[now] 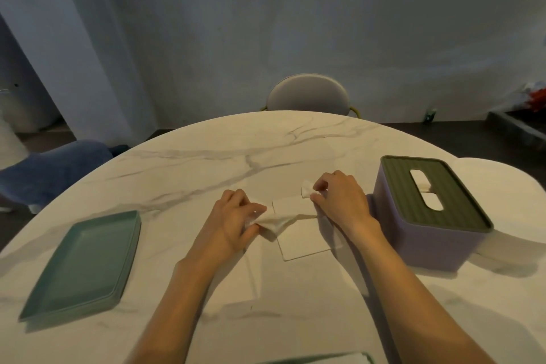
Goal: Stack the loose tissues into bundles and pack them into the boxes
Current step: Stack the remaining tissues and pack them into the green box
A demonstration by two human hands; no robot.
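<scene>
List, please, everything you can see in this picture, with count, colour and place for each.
table: one, white marble with grey veins, fills the foreground
tissue box: one, lilac body with dark green slotted lid, right on the table
green lid: one, teal, flat, left on the table
tissue stack: one, white, flat, centre of the table between the hands
loose tissue: one, white, held over the stack
chair: one, pale, beyond the table's far edge
left hand: pinches one end of the loose tissue
right hand: pinches the other end of it
</scene>
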